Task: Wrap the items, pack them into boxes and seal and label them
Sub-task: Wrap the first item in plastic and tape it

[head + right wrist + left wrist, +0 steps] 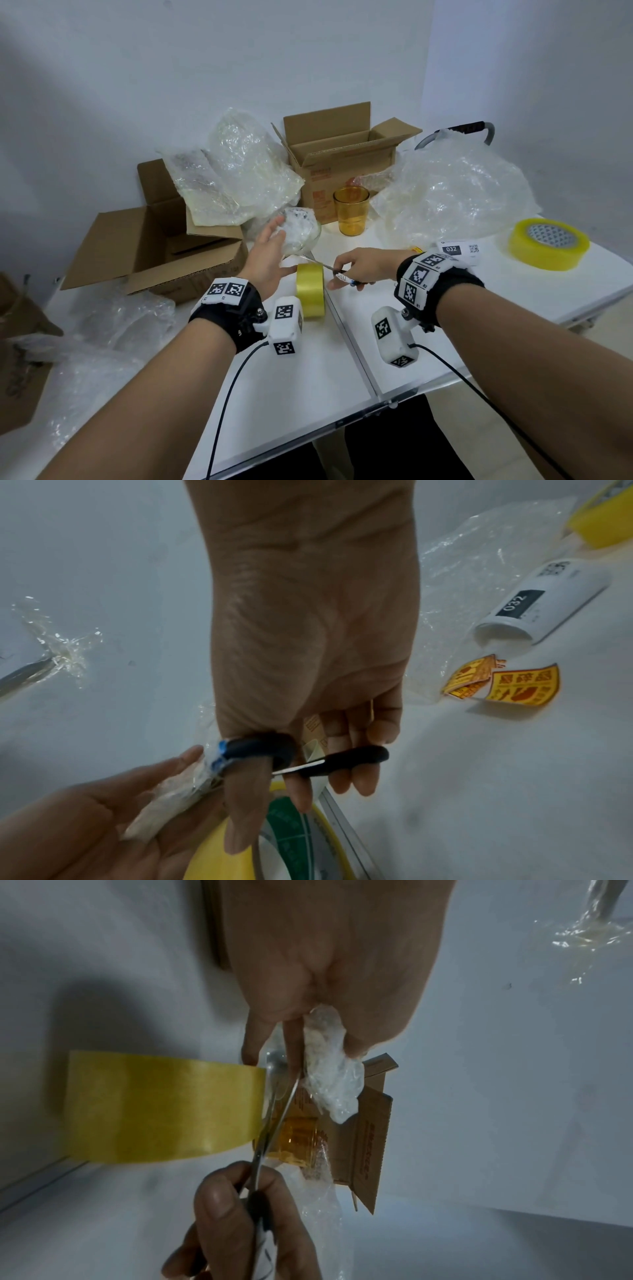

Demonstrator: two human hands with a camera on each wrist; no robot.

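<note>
The left hand (270, 255) holds a small item wrapped in clear bubble wrap (299, 228), its grip cupped around the bundle with the fingers lying along the near side. The right hand (363, 265) has its grip clenched on the black-handled steel scissors (274, 1118), thumb through one loop and fingers through the other. The blades point away from that grip toward the bundle, parted around a strip of clear tape stretched between the bundle and the yellow roll of packing tape (310, 289). The roll stands on edge on the white counter (308, 377), just below and between the two grips.

Beyond the left grip an amber glass tumbler (351, 210) stands upright, touching the front of an open brown cardboard box (329, 164). To the outer side of the left grip lies a second open cardboard box (154, 246) with loose bubble wrap (236, 164) draped on it. Outward of the right grip lie a white cylindrical tube marked 032 (541, 604), yellow and red stickers (520, 688), and a larger yellow tape roll (548, 243).
</note>
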